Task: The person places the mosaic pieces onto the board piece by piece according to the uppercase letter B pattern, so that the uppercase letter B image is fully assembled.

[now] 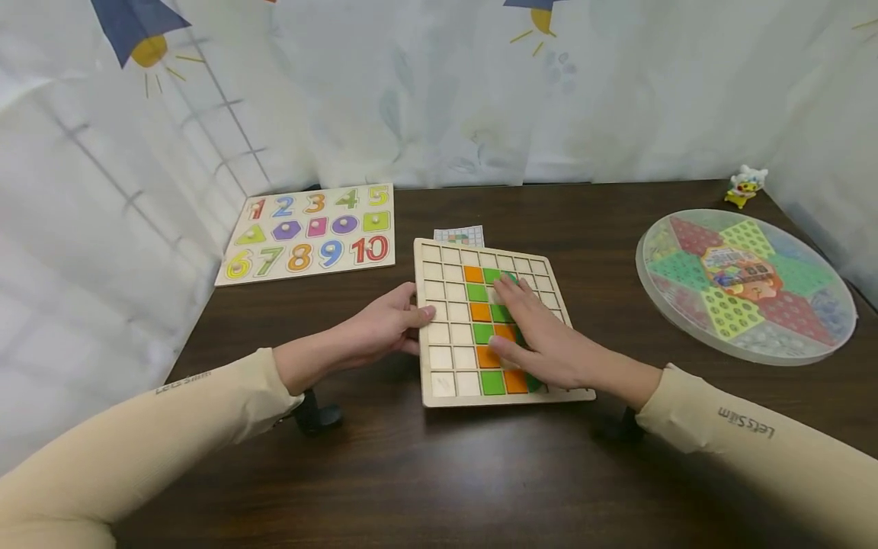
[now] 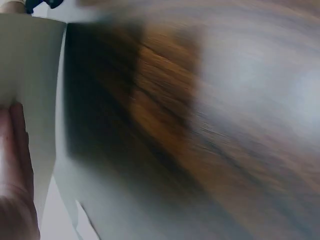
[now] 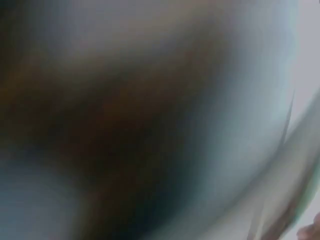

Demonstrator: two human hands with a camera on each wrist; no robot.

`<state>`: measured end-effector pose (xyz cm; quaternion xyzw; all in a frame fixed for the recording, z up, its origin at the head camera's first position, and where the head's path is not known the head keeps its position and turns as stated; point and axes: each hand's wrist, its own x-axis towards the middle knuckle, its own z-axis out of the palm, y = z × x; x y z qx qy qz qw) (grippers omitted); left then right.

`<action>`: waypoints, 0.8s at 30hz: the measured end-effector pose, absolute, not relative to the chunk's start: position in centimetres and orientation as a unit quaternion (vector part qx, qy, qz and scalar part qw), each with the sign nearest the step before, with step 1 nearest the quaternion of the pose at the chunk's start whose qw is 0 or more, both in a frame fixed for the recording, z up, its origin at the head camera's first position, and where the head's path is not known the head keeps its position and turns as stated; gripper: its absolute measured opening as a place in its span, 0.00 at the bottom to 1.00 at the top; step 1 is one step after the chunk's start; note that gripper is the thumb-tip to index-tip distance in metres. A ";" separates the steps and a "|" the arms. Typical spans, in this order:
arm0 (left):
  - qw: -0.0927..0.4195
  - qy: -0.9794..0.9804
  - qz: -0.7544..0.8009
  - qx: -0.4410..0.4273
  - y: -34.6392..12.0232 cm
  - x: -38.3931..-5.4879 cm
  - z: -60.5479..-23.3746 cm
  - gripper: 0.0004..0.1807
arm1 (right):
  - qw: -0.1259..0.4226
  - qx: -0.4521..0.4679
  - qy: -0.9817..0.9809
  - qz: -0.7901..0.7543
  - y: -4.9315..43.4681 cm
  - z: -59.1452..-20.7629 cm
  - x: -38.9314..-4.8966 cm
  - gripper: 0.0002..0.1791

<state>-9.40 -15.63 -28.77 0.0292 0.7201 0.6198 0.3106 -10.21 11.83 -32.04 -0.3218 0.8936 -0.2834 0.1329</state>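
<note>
A wooden grid board [image 1: 446, 335] is tilted up off the dark table in the head view. Orange tiles [image 1: 480, 312] and green tiles [image 1: 492, 382] fill some of its middle squares. My left hand [image 1: 384, 324] grips the board's left edge, thumb on top and fingers behind. In the left wrist view the left hand [image 2: 15, 170] lies against the board's plain back [image 2: 35, 75]. Across the tiles rests my right hand [image 1: 549, 343], its fingers straight, covering part of the pattern. The right wrist view is mostly blurred.
Behind the board lies a small printed card [image 1: 459, 235]. A number-and-shape puzzle [image 1: 274, 232] sits at the back left. To the right are a round Chinese checkers board [image 1: 748, 286] and a small figurine [image 1: 745, 186]. A white curtain [image 1: 439, 91] hangs beyond the table [image 1: 411, 488].
</note>
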 end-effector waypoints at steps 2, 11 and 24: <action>0.302 0.722 0.622 0.030 -14.9 -9.5 -28.2 0.24 | 0.109 -0.310 0.902 -0.281 10.6 -32.0 -9.9 0.48; 0.258 0.731 0.628 0.072 -12.9 -10.5 -25.5 0.25 | 0.034 -0.244 0.910 -0.333 8.8 -31.7 -11.0 0.46; 0.214 0.723 0.648 0.110 -9.5 -11.0 -22.9 0.33 | 0.050 -0.229 0.807 -0.542 7.9 -30.5 -11.7 0.41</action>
